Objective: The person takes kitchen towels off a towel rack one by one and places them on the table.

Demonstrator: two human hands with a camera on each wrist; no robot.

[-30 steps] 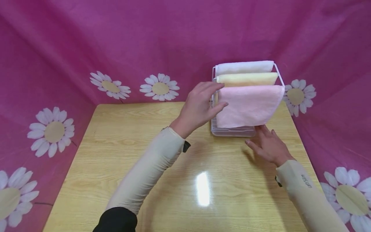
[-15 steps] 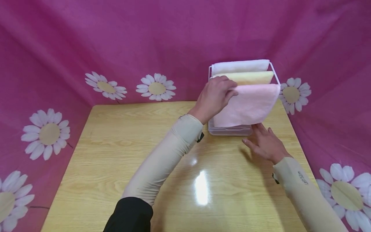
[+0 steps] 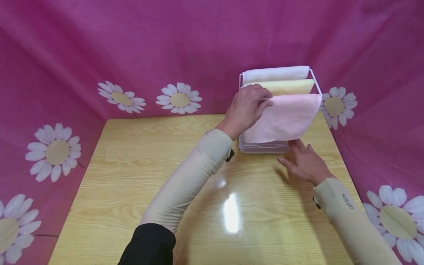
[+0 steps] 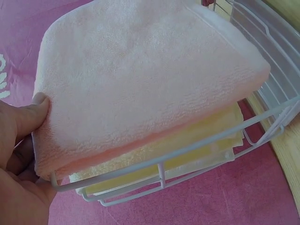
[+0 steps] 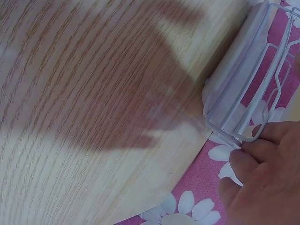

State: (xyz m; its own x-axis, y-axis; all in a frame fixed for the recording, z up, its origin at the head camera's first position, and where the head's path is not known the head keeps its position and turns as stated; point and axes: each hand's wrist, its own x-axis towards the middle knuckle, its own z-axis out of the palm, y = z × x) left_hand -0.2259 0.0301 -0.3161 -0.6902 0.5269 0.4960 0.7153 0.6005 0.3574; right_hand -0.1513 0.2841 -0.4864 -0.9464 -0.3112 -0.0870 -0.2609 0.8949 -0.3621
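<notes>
— When listing by hand, what to enter for the left?

— Left hand [image 3: 245, 110]: pinching the upper left corner of one pink towel [image 3: 285, 119], thumb on the front face, fingers behind.

— Location of the pink towel?

— Upper right of the frame, head view. Draped over the front of one white wire rack [image 3: 317, 84], lower edge hanging above one clear tray [image 3: 263, 148]. Next in order behind: one yellow towel [image 3: 294, 87], then one white towel [image 3: 275, 74], both hung on the same rack.

— And for the right?

— Right hand [image 3: 308, 163]: right of the frame's middle, just beside the tray. Relaxed, fingers extended, thumb held apart; in the right wrist view, fingertips touching wires at a corner of the rack.

— Remaining stock?

— One wooden table [image 3: 132, 176], pale, glossy, across the lower middle of the frame. One magenta cloth [image 3: 212, 44], printed with white daisies [image 3: 180, 99], along the top and both sides. Beige sleeves [image 3: 188, 176], two; one black cuff [image 3: 149, 243], bottom of the frame, on the left arm.
</notes>
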